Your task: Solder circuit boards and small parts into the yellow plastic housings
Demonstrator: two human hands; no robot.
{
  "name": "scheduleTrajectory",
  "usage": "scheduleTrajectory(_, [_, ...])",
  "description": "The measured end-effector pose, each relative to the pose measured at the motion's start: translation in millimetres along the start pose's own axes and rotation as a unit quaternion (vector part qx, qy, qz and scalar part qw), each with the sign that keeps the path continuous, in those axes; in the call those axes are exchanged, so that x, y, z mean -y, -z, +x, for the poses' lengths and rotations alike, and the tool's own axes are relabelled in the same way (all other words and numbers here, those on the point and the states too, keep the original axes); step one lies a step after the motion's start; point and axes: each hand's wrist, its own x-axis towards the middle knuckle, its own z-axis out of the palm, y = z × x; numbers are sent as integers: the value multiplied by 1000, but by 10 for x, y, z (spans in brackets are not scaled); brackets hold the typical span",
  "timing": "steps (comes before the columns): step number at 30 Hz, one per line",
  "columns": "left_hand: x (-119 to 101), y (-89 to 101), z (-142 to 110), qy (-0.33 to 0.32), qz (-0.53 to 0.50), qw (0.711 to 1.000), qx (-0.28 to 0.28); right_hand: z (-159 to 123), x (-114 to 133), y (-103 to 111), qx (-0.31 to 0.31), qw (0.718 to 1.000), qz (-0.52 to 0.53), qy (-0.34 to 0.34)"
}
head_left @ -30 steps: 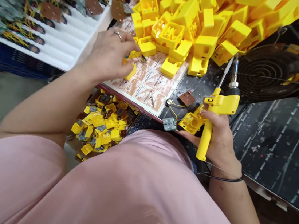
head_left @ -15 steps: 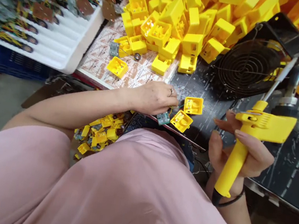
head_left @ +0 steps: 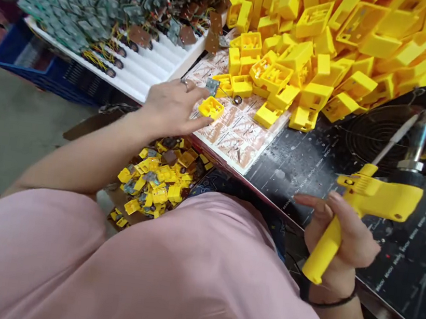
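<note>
Head view: the left hand (head_left: 173,107) reaches for a small yellow housing (head_left: 211,108) while the right hand (head_left: 343,244) holds a yellow soldering gun (head_left: 368,201).

The step in hand seems to be the picking of one part for soldering. The housing lies on the printed sheet (head_left: 239,137) at the table edge, just in front of the big heap of yellow housings (head_left: 329,49), with a small green board (head_left: 212,85) near it. It is an open square box, hollow side up. The left fingers are loosely spread, their tips touching the housing, not closed on it. The right grip is wrapped around the gun handle, with the metal tip pointing up toward the black fan (head_left: 381,134). The next move probably calls for a clean pinch on the housing walls.
</note>
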Motion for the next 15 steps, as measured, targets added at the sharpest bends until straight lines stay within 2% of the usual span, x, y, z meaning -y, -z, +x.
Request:
scheduleTrajectory(2, [-167,-169,99,41,57,997,-36,39,-5,-34,1,999,-30,21])
scheduleTrajectory(4, [-335,-229,123,-10,49,998,-35,53,-11,-20,14,998,-51,21])
scheduleTrajectory(6, [-533,-214,106,-128,-14,992,-11,51,-10,6,29,998,-53,9])
scheduleTrajectory(7, [-648,-196,101,-203,-54,978,3,47,-8,13,37,998,-46,2])
scheduleTrajectory(9, [-881,-169,125,-338,-111,935,5,33,-11,6,59,998,-10,-16])
scheduleTrajectory(11, [-1033,-160,201,-416,-126,900,-24,6,-34,-18,93,994,33,-35])
scheduleTrajectory(13, [-1012,-156,301,-405,-124,904,-59,-32,-77,-33,132,988,67,-48])
scheduleTrajectory(15, [-806,-138,382,-297,-124,943,-80,-65,-128,-27,157,983,79,-53])
